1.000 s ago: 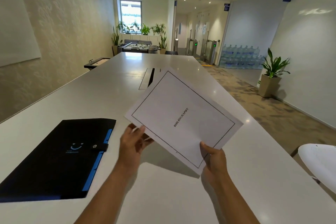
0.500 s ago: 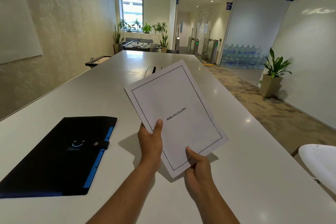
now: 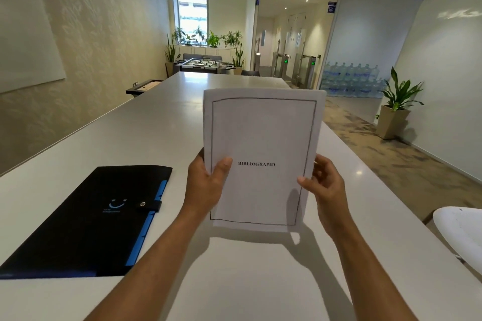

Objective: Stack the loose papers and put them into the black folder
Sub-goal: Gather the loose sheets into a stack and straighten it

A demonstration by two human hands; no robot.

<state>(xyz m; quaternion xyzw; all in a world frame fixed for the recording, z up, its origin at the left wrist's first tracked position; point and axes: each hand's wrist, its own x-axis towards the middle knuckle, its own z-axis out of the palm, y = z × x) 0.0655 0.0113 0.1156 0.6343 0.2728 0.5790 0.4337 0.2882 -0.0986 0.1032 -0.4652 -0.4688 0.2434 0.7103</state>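
A stack of white papers (image 3: 263, 133) with a thin black border and the word BIBLIOGRAPHY stands upright above the table, facing me. My left hand (image 3: 207, 185) grips its left edge, thumb on the front. My right hand (image 3: 326, 185) grips its right edge. The bottom edge of the papers hangs just above the white table (image 3: 247, 281). The black folder (image 3: 86, 221) lies shut on the table to the left, with a blue spine edge, a snap strap and a small smile logo. It is apart from both hands.
The long white table runs away from me toward a foosball table (image 3: 203, 64) and plants. A white chair (image 3: 461, 232) stands at the right edge. A potted plant (image 3: 396, 107) and water bottles (image 3: 352, 78) stand along the right side.
The papers have turned from a slanted, tilted hold to upright and square in front of me. My right hand moved from the bottom corner to the right edge; my left shifted to the left edge.
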